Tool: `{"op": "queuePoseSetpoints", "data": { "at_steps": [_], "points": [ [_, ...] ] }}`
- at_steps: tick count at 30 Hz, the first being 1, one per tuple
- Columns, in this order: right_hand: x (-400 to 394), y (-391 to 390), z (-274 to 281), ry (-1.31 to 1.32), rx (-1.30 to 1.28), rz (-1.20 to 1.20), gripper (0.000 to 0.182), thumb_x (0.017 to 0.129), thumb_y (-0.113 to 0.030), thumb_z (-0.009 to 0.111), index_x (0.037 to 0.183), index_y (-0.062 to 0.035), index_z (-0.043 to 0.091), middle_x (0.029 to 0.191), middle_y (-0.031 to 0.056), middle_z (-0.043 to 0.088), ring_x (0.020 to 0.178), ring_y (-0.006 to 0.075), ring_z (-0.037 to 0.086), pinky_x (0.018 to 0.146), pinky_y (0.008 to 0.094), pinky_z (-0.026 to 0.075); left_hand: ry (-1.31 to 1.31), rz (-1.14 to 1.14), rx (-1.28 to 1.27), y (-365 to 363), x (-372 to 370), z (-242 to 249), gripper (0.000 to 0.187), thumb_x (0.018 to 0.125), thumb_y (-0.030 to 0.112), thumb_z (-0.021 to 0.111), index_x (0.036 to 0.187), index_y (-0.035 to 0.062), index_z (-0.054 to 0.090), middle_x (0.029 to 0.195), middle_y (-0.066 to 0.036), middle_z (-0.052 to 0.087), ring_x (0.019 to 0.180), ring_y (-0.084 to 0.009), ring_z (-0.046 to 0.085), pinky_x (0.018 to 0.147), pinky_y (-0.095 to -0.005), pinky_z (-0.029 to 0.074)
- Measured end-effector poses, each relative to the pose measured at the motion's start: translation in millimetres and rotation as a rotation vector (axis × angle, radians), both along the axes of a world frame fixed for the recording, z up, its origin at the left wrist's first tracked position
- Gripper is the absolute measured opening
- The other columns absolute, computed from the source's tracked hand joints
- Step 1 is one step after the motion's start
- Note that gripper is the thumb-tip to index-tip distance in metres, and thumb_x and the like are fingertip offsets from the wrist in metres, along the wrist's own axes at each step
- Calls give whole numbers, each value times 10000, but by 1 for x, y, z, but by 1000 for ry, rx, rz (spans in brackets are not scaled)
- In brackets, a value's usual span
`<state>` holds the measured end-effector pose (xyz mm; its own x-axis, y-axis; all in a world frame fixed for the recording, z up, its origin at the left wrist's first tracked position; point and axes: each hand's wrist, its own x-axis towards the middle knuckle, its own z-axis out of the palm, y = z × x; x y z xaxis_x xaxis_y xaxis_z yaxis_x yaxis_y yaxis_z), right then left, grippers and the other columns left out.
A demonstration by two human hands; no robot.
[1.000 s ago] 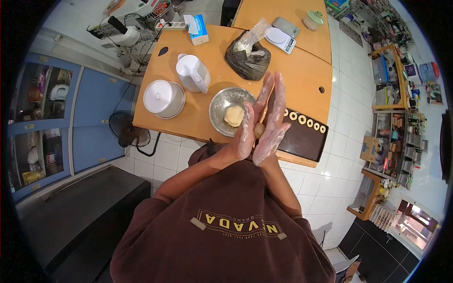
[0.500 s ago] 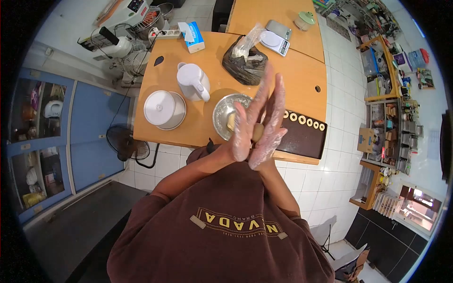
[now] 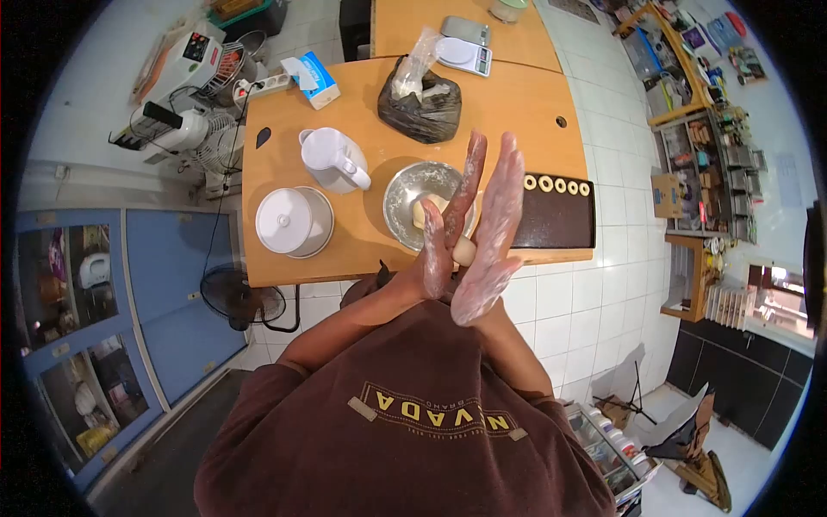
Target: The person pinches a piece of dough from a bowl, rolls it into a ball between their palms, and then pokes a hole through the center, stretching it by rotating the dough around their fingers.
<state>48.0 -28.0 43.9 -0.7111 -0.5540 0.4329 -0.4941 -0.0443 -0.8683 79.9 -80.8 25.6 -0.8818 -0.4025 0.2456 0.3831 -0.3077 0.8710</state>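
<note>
Between my two upright palms a small pale dough ball [image 3: 464, 251] is held, above the front edge of the table. My left hand [image 3: 436, 258] has its fingers stretched out and bears on the ball from the left. Against its other side rests my right hand [image 3: 489, 250], long and flat, its palm whitened with flour or a thin film. Just behind my left hand stands a floury metal bowl [image 3: 398, 211] with a lump of dough [image 3: 419, 215] in it. To the right, a dark baking tray [image 3: 551, 226] carries a row of dough rings [image 3: 560, 185].
On the wooden table [image 3: 508, 112] are a white lidded tub [image 3: 284, 221], a white jug [image 3: 332, 159], a black plastic bag [image 3: 419, 116], a tissue box [image 3: 317, 84] and a kitchen scale [image 3: 465, 55]. A black fan [image 3: 233, 293] stands on the floor at the left.
The view has shifted, so the table things sit further left. My palms have slid against each other and drawn slightly apart, showing more of the dough ball.
</note>
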Motion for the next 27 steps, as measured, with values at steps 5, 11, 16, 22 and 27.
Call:
{"op": "queuePoseSetpoints", "data": {
  "at_steps": [5, 11, 16, 22, 27],
  "points": [
    [-32, 6, -24, 74, -77, 114, 961, 1029, -644, 399, 1678, -37, 34, 1753, 201, 28, 1622, 367, 38, 1292, 542, 70, 27, 36, -60, 0, 7, 8, 1144, 903, 896, -9, 1685, 61, -24, 1765, -144, -71, 1631, -287, -54, 1287, -448, -72],
    [-8, 1, -42, -215, -144, 264, 1109, 947, -854, 67, 1672, -19, -5, 1750, 214, 7, 1618, 390, 26, 1284, 561, 46, 108, 174, 118, -29, -17, 5, 1096, 927, 881, 20, 1698, 103, 36, 1777, -73, 28, 1631, -255, 5, 1300, -438, -22],
    [4, -13, -14, -206, -183, 169, 1026, 999, -772, 138, 1670, -7, 9, 1747, 228, 19, 1619, 388, 25, 1285, 559, 29, -75, 45, -34, -27, -9, -24, 1080, 933, 864, -4, 1691, 94, -30, 1777, -22, -73, 1628, -212, -39, 1299, -434, -27],
    [-27, -10, -16, -76, -202, 98, 981, 1020, -746, 106, 1674, -18, 43, 1749, 212, 55, 1624, 363, 30, 1293, 539, 21, -29, -33, -144, -10, 4, -28, 1107, 913, 865, -53, 1679, 65, -64, 1764, -79, -141, 1622, -251, -115, 1292, -461, -68],
    [-19, -13, -25, -177, -190, 135, 1034, 988, -797, 19, 1678, -28, 52, 1755, 184, 54, 1625, 352, 29, 1297, 527, 39, 17, 47, -13, -12, -3, -12, 1102, 923, 854, -63, 1685, 59, -18, 1768, -97, -100, 1626, -264, -91, 1295, -442, -67]
  ]
}}
